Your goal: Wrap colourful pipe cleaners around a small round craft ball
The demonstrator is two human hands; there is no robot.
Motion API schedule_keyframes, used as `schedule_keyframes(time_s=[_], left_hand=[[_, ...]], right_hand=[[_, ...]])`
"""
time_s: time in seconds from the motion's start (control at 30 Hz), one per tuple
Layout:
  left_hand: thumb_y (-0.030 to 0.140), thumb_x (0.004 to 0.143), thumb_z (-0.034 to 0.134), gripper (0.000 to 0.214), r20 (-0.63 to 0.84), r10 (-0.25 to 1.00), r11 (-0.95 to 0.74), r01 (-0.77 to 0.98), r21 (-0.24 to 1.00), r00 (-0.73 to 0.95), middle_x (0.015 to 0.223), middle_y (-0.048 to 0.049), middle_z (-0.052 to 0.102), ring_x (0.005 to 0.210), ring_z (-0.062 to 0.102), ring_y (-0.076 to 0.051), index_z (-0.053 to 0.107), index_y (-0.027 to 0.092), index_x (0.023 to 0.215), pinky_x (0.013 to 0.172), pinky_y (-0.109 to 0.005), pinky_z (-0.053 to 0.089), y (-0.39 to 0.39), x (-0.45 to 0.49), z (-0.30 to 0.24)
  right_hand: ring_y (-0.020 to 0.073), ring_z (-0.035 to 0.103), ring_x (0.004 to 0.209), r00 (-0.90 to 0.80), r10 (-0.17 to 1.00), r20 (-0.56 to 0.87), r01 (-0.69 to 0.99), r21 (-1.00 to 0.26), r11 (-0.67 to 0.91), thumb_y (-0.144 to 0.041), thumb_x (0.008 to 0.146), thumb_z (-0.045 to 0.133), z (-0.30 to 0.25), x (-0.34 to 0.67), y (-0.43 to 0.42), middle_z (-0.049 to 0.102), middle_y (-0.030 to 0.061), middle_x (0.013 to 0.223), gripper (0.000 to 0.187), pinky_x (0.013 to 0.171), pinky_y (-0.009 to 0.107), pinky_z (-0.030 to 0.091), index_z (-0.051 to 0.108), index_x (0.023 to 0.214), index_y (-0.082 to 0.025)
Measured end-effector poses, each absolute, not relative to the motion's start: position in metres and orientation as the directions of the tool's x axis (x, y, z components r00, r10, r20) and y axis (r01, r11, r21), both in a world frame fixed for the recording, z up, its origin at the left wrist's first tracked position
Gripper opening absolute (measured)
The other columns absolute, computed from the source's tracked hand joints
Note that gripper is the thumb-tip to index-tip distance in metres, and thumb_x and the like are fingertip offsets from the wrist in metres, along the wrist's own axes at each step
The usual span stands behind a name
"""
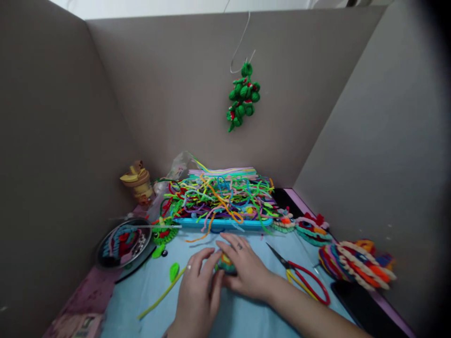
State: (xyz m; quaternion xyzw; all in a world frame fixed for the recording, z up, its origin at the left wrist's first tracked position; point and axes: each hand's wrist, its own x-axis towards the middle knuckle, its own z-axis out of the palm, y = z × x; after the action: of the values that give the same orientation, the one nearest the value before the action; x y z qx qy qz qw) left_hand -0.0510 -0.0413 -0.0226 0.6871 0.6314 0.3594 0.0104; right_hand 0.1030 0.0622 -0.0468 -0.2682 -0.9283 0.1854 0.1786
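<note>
Both hands meet over the light blue cloth (pixel 148 286) around a small coiled piece of colourful pipe cleaner (pixel 226 264), with orange, yellow and teal showing. My left hand (pixel 200 286) has its fingers curled against the piece's left side. From the right, my right hand (pixel 248 268) grips it between thumb and fingers. The fingers cover much of the piece. A yellow-green pipe cleaner (pixel 160 299) lies on the cloth, its upper end reaching my left hand. Close by is a green leaf-shaped piece (pixel 174 271). Red-and-yellow-handled scissors (pixel 305 279) rest with blades parted, right of my right hand.
A blue tray (pixel 225 223) heaped with pipe cleaners stands at the back. At left sits a metal bowl (pixel 100 256) of pieces. Fuzzy figures (pixel 355 263) line the right side near a black phone (pixel 366 305). A green bundle (pixel 244 96) hangs from a wire.
</note>
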Motion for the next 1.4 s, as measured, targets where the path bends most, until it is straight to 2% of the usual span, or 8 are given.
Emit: schedule_keyframes(time_s=[0.17, 0.37, 0.6, 0.83, 0.93, 1.1, 1.23, 1.4], left_hand=[[0.026, 0.082, 0.05, 0.038, 0.248, 0.963, -0.056, 0.819, 0.571, -0.107, 0.114, -0.0134, 0.059, 0.102, 0.058, -0.025, 0.057, 0.021, 0.119, 0.086, -0.04, 0.049, -0.04, -0.055, -0.037], [0.02, 0.078, 0.051, 0.036, 0.102, 0.992, -0.003, 0.81, 0.587, -0.07, 0.111, -0.0116, 0.061, 0.098, 0.058, -0.025, 0.062, 0.023, 0.112, 0.085, -0.036, 0.047, -0.041, -0.051, -0.033], [0.021, 0.082, 0.047, 0.033, 0.149, 0.98, 0.012, 0.786, 0.618, -0.131, 0.108, -0.0111, 0.062, 0.097, 0.059, -0.024, 0.061, 0.022, 0.112, 0.084, -0.037, 0.048, -0.044, -0.065, -0.035], [0.033, 0.086, 0.048, 0.028, 0.266, 0.917, -0.064, 0.547, 0.835, -0.298, 0.094, -0.0099, 0.066, 0.08, 0.061, -0.019, 0.065, 0.02, 0.103, 0.07, -0.031, 0.051, -0.04, -0.081, -0.028], [0.038, 0.083, 0.053, 0.029, 0.196, 0.899, -0.094, 0.265, 0.96, -0.392, 0.106, -0.0119, 0.064, 0.078, 0.061, -0.017, 0.068, 0.018, 0.096, 0.063, -0.027, 0.05, -0.037, -0.087, -0.022], [0.038, 0.077, 0.064, 0.042, 0.059, 0.907, -0.18, -0.259, 0.949, -0.417, 0.139, -0.0096, 0.044, 0.1, 0.056, -0.02, 0.062, 0.025, 0.116, 0.067, -0.024, 0.048, -0.036, -0.093, -0.013], [0.034, 0.073, 0.069, 0.046, -0.089, 0.914, -0.138, -0.51, 0.849, -0.396, 0.123, -0.0106, 0.057, 0.097, 0.055, -0.018, 0.062, 0.022, 0.117, 0.069, -0.021, 0.046, -0.034, -0.096, -0.01], [0.034, 0.061, 0.078, 0.031, -0.137, 0.79, -0.313, -0.586, 0.747, -0.597, 0.09, -0.0064, 0.066, 0.08, 0.058, -0.015, 0.071, 0.015, 0.083, 0.072, -0.026, 0.049, -0.031, -0.109, -0.013]], right_hand=[[0.0226, 0.053, 0.107, -0.823, 0.494, 0.281, 0.356, -0.424, 0.833, -0.031, 0.086, 0.05, 0.008, 0.115, 0.1, 0.06, 0.0095, 0.113, 0.025, 0.093, 0.039, 0.041, 0.062, 0.106, -0.022], [0.0167, 0.059, 0.091, -0.774, 0.416, 0.477, 0.247, -0.377, 0.893, -0.021, 0.089, 0.046, 0.071, 0.035, 0.153, 0.066, 0.0051, 0.092, 0.019, 0.084, 0.031, 0.044, 0.065, 0.092, -0.018], [0.0236, 0.056, 0.097, -0.796, 0.51, 0.327, 0.476, -0.183, 0.86, -0.016, 0.077, 0.061, 0.067, -0.075, 0.197, 0.064, 0.0151, 0.098, 0.011, 0.087, 0.032, 0.041, 0.068, 0.082, -0.009], [0.015, 0.056, 0.067, -0.538, 0.716, 0.444, 0.531, -0.482, 0.697, -0.026, 0.091, 0.038, 0.062, -0.048, 0.187, 0.064, 0.0039, 0.069, 0.035, 0.062, 0.023, 0.039, 0.066, 0.075, -0.012], [0.0135, 0.057, 0.073, -0.674, 0.483, 0.559, 0.269, -0.423, 0.865, -0.027, 0.091, 0.043, 0.054, -0.022, 0.159, 0.066, 0.0023, 0.076, 0.028, 0.069, 0.022, 0.04, 0.065, 0.078, -0.015], [0.0149, 0.058, 0.074, -0.887, 0.097, 0.452, 0.062, -0.091, 0.994, -0.023, 0.089, 0.046, 0.024, 0.001, 0.115, 0.067, 0.005, 0.078, 0.02, 0.07, 0.026, 0.038, 0.063, 0.08, -0.017], [0.0154, 0.056, 0.073, -0.897, 0.03, 0.441, 0.041, 0.015, 0.999, -0.023, 0.09, 0.046, 0.005, 0.005, 0.11, 0.065, 0.0044, 0.076, 0.019, 0.068, 0.028, 0.038, 0.062, 0.082, -0.017], [0.0171, 0.056, 0.078, -0.896, 0.121, 0.427, 0.159, 0.055, 0.986, -0.015, 0.086, 0.049, -0.003, 0.008, 0.131, 0.065, 0.0058, 0.079, 0.015, 0.069, 0.028, 0.038, 0.063, 0.085, -0.017]])
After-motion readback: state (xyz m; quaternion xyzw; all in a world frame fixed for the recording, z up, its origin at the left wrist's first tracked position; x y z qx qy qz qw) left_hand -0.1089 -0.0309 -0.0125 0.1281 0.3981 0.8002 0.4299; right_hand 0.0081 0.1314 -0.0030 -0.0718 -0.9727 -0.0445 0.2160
